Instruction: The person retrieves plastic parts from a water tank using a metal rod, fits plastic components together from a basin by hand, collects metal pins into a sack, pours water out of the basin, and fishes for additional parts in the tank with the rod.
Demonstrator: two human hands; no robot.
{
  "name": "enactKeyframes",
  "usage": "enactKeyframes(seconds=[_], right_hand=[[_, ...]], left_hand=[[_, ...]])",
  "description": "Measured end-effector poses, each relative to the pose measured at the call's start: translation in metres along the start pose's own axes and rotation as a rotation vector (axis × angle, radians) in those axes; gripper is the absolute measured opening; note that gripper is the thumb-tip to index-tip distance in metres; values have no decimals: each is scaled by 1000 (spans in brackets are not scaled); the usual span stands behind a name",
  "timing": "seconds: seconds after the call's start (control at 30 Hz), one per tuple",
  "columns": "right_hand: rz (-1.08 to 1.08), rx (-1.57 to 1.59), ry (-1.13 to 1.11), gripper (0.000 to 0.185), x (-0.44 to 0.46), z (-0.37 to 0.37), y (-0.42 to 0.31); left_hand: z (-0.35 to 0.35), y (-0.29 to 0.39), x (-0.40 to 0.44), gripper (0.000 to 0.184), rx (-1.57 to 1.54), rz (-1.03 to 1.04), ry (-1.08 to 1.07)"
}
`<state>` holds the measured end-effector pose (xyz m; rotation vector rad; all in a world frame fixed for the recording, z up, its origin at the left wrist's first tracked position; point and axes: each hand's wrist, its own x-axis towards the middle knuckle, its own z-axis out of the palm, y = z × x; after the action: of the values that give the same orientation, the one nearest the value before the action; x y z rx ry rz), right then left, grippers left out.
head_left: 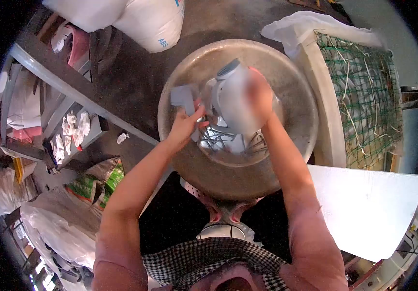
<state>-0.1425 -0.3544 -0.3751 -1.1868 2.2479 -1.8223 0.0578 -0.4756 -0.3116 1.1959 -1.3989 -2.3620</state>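
A large round metal basin [300, 97] lies in front of me, with several shiny metal pieces [218, 139] heaped in its lower part. My left hand [188, 121], over the basin's left side, has its fingers closed around the lower end of a grey-white part [184, 96]. Over the basin's middle, my right hand [261, 99] holds a larger white part [234, 99] with a grey end at its top. This part is partly blurred, and so are the fingers on it. The two held parts are close together.
White sacks [150, 24] stand beyond the basin. A crate with green netting [359, 92] is at the right, above a white board [369, 208]. A metal frame [73, 82] runs along the left, near plastic bags [63, 223] on the floor.
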Motion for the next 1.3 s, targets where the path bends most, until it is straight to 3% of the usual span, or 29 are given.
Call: enactKeyframes(seconds=[0.03, 0.07, 0.13, 0.23, 0.3, 0.37, 0.43, 0.5, 0.6, 0.67, 0.7, 0.73, 0.8, 0.93, 0.97, 1.07, 1.13, 1.27, 1.3], right_hand=[[3, -4, -1, 33, -5, -2, -19], [176, 310, -12, 35, -9, 1, -38], [339, 622, -17, 36, -11, 3, -40], [521, 1022, -33, 43, -53, 32, 42], [947, 837, -242, 47, -101, 50, 106], [318, -745, -733, 45, -147, 60, 67], [222, -906, -883, 39, -167, 57, 37], [112, -879, -916, 37, -159, 52, 33], [230, -765, -750, 32, -150, 35, 9], [313, -417, -763, 41, -112, 13, -18], [352, -443, -587, 47, -96, 3, -35], [328, -452, -578, 47, -77, -13, -53], [685, -180, -427, 50, -40, -52, -85], [467, -378, -226, 56, -11, -96, -138], [366, -259, -152, 57, -9, -104, -169], [343, 3, -104, 52, -14, -123, -285], [471, 424, -188, 46, -29, -125, -330], [346, 550, -255, 43, -60, -121, -403], [202, 438, -222, 44, -71, -114, -415]], left_hand=[[7, 4, -6, 41, -2, -4, -2], [13, 10, -10, 41, -218, -104, -91], [17, 18, -14, 41, -431, -202, -188], [10, 36, -19, 39, -380, -106, -331], [9, 42, -22, 37, -331, -120, -313], [10, 48, -29, 35, -260, -153, -284], [23, 57, -43, 34, -280, -135, -283], [20, 57, -42, 41, -338, -127, -369], [28, 82, -63, 52, -285, -74, -453], [28, 94, -78, 62, -246, -5, -535], [28, 99, -88, 63, -183, 32, -553], [31, 106, -101, 65, -118, 70, -570], [38, 119, -130, 69, -163, 92, -591], [46, 134, -173, 57, -105, 195, -574], [47, 135, -182, 52, -116, 211, -597], [62, 141, -222, 43, -175, 230, -511], [69, 143, -246, 44, -212, 247, -526], [91, 147, -297, 42, -348, 386, -502], [92, 148, -311, 40, -337, 388, -511]])
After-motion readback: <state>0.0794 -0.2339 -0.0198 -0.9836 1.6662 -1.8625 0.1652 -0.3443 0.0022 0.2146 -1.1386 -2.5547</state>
